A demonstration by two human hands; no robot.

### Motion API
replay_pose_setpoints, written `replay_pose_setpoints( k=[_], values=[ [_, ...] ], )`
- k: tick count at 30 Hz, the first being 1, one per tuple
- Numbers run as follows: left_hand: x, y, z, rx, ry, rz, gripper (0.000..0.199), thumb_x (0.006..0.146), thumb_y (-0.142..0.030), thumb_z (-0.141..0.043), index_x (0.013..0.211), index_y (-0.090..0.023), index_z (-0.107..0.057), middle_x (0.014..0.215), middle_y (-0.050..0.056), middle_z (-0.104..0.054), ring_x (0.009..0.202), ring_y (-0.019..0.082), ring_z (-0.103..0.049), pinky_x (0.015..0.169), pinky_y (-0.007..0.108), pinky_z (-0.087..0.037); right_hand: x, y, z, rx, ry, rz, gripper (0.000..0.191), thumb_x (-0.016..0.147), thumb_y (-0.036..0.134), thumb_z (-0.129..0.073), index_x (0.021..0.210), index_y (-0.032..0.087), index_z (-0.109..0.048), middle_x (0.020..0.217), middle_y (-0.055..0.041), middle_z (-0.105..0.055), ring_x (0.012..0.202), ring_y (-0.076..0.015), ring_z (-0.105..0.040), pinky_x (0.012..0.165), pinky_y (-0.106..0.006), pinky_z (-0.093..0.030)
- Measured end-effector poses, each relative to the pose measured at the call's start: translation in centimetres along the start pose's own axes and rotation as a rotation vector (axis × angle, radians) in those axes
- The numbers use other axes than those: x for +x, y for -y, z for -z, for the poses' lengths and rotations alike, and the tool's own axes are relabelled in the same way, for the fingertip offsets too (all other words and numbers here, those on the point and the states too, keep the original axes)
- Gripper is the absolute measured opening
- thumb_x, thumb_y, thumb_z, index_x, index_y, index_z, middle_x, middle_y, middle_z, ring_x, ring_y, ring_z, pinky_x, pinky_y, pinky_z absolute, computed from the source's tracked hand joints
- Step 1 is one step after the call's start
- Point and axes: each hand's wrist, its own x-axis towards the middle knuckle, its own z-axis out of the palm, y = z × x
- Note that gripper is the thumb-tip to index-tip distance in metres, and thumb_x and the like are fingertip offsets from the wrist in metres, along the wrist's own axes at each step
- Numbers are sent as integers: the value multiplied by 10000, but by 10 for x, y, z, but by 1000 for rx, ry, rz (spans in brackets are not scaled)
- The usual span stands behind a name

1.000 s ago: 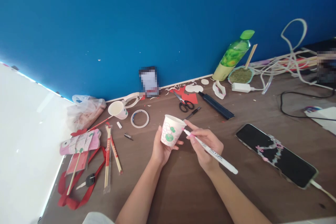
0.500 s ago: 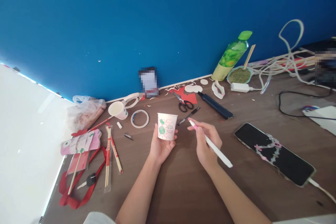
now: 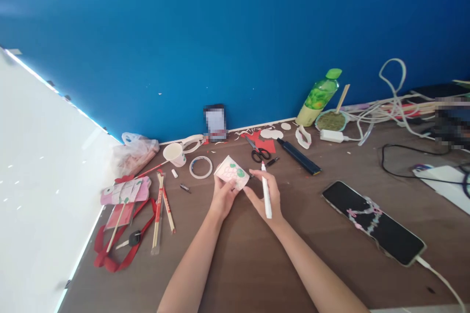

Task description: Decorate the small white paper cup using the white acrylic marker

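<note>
My left hand [image 3: 223, 196] is closed around a white paper cup [image 3: 232, 172] with green patches and pink outlines drawn on its side. The cup lies tilted over, its base toward the right. A white marker [image 3: 266, 191] with a pinkish tip rests in my right hand [image 3: 270, 195], pointing away from me. The fingertips of that hand are close to the cup's base; contact is hard to make out. Just beyond the right hand are scissors [image 3: 260, 154] with black handles and a black pen [image 3: 272, 161], partly hidden by the hand.
A second paper cup [image 3: 175, 155], a tape roll [image 3: 200, 167] and wrapped chopsticks [image 3: 157, 215] lie to the left. A dark blue case [image 3: 299, 156], a green-capped bottle [image 3: 318, 98] and a phone [image 3: 374, 225] on a cable are on the right. A blue wall [image 3: 235, 34] rises behind.
The cup has gone from upright to tipped over in my left hand. My right hand has moved left toward it, and the marker now points more straight ahead. The view has shifted slightly.
</note>
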Motion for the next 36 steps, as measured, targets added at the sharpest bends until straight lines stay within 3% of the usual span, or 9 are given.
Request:
replay_pose_setpoints(
  k=[2, 5, 10, 14, 18, 23, 30, 33, 36],
  values=[
    [0, 1, 0, 32, -14, -88, 789, 634, -275, -839, 1290, -313, -404, 1251, 57, -605, 1142, 231, -610, 978, 392, -480, -3, -1, -5, -3, 60, 83, 551, 721, 319, -761, 1205, 220, -515, 1178, -137, -651, 1112, -285, -639, 988, -482, -508],
    [0, 3, 3, 92, -29, -145, 770, 650, -339, -835, 1278, -281, -392, 1251, 89, -596, 1165, 254, -599, 973, 392, -487, -6, -6, -11, 21, 112, 134, 497, 724, 278, -764, 1163, 234, -534, 1170, -129, -659, 1106, -279, -646, 984, -485, -513],
    [-1, 18, 11, 332, -72, -256, 918, 706, -443, -772, 1407, -332, -189, 1368, 111, -450, 1259, 273, -536, 1037, 421, -453, -5, -15, -13, 199, 43, -179, 425, 763, 361, -719, 1131, 220, -560, 1172, -130, -645, 1070, -266, -657, 894, -445, -566],
    [-4, 28, 15, 730, -65, -496, 1075, 702, -335, -766, 1476, -294, -21, 1560, 148, -76, 1501, 310, -72, 1179, 478, -271, 1, -13, -6, 297, 9, -424, 409, 759, 473, -693, 1048, 205, -583, 1069, -99, -673, 924, -250, -692, 813, -414, -584],
    [-6, 14, 25, 1173, 61, -632, 1146, 687, -286, -763, 1492, -208, 48, 1580, 204, 14, 1495, 368, 33, 1198, 581, -122, 5, -5, -2, 324, 121, -445, 408, 745, 496, -692, 1014, 203, -601, 1029, -93, -685, 859, -246, -691, 785, -411, -578],
    [1, -4, 43, 1243, 52, -722, 1032, 729, -317, -742, 1487, -231, -46, 1552, 195, -194, 1469, 357, -201, 1179, 567, -216, 4, -5, -5, 381, 204, -387, 353, 763, 475, -680, 976, 203, -608, 1162, -124, -653, 962, -262, -687, 819, -406, -578],
    [5, -2, 50, 1275, 32, -806, 988, 701, -259, -709, 1482, -216, -105, 1504, 189, -264, 1412, 354, -310, 1157, 534, -279, -6, -8, -3, 133, 41, -115, 304, 841, 360, -624, 1109, 220, -585, 1132, -113, -650, 1064, -250, -644, 951, -451, -522],
    [3, -2, 48, 1320, -16, -833, 1004, 668, -135, -631, 1494, -218, -65, 1464, 185, -260, 1414, 362, -265, 1144, 568, -270, -6, -4, 1, 52, 58, 83, 165, 889, 236, -546, 1031, 227, -629, 870, -50, -681, 826, -190, -671, 814, -371, -558],
    [0, -2, 47, 1382, 11, -858, 1023, 639, -62, -559, 1505, -231, -42, 1470, 178, -196, 1440, 360, -190, 1146, 570, -263, -7, -3, 4, 129, 191, 268, 237, 899, 138, -477, 1025, 232, -654, 678, 2, -651, 601, -134, -622, 626, -273, -539]
  ],
)
